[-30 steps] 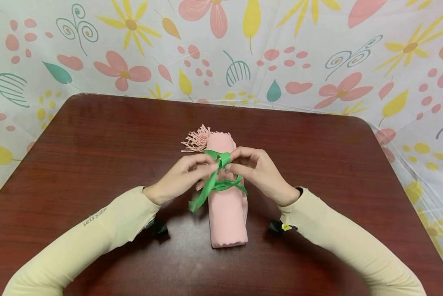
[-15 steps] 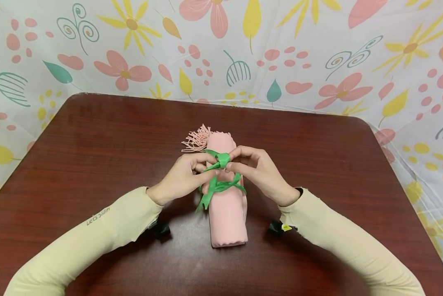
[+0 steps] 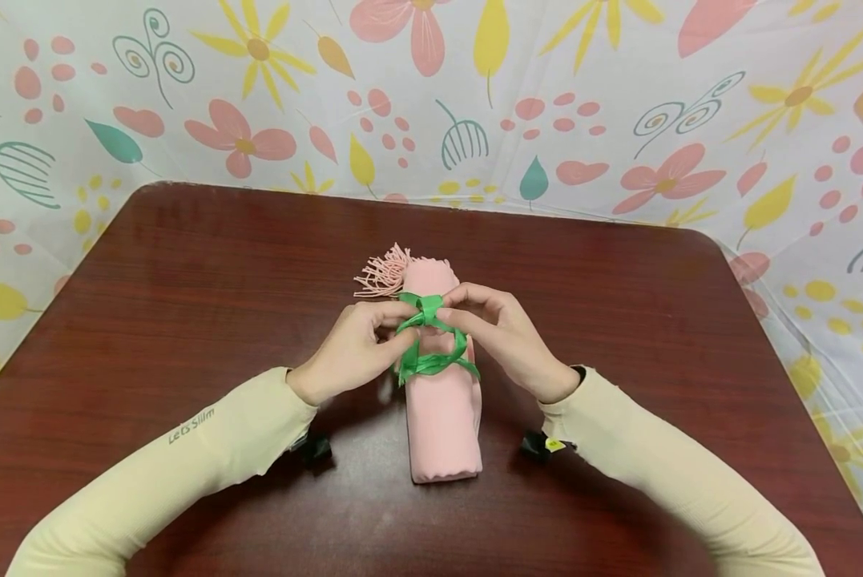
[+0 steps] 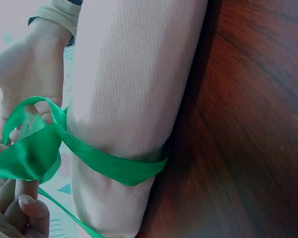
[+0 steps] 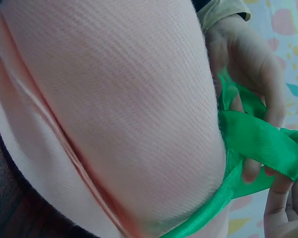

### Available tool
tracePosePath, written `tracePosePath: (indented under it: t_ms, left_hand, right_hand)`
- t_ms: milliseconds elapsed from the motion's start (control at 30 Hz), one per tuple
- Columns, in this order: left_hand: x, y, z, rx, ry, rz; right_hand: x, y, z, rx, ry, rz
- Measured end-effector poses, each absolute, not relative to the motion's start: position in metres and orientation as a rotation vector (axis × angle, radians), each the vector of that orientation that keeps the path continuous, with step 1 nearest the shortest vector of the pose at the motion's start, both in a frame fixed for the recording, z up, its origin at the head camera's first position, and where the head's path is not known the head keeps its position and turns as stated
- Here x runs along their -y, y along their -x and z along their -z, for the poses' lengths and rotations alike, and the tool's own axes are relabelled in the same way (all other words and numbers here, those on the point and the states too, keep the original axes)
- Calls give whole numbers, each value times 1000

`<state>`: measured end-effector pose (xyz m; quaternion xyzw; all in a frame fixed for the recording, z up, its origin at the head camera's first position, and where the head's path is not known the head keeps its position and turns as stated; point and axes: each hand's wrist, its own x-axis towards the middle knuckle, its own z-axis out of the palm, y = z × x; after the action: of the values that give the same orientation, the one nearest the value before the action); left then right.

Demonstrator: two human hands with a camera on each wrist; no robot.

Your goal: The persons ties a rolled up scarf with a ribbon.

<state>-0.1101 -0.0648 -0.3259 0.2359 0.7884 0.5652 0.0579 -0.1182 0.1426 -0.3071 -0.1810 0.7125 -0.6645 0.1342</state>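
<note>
A rolled pink scarf (image 3: pixel 444 433) lies lengthwise on the table, its fringe (image 3: pixel 384 272) spread at the far left end. Green satin ribbon (image 3: pixel 438 365) wraps around the roll, with a loop and loose lengths raised above it. My left hand (image 3: pixel 348 349) pinches the ribbon from the left between thumb and fingers. From the right, my right hand (image 3: pixel 506 336) pinches the looped part close to the left fingertips. The left wrist view shows the ribbon band (image 4: pixel 114 166) across the knit. In the right wrist view the raised ribbon (image 5: pixel 263 144) partly hides the fingers.
A dark reddish-brown table (image 3: pixel 640 320) with rounded far corners carries the roll. Behind it hangs a white curtain (image 3: pixel 417 104) printed with flowers and leaves. Small black devices (image 3: pixel 312 450) sit under both wrists.
The ribbon tail that hung at the lower left has been drawn up toward the left hand. The raised loop and both fingertips have shifted slightly left. The scarf has stayed in place.
</note>
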Motion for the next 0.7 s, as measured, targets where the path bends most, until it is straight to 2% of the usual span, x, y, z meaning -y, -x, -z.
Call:
tracePosePath:
  t_ms: [233,400,700]
  left_hand:
    - [65,109,326,-2452,-798,-1680]
    - [69,110,326,-2356,-663,-1792]
    - [70,108,326,-2348,-588,-1916]
  right_hand:
    - [-141,119,308,-2109,441,1913]
    - [-144,119,308,-2125,400,1922]
    - [-148,119,310,-2144,387,1952]
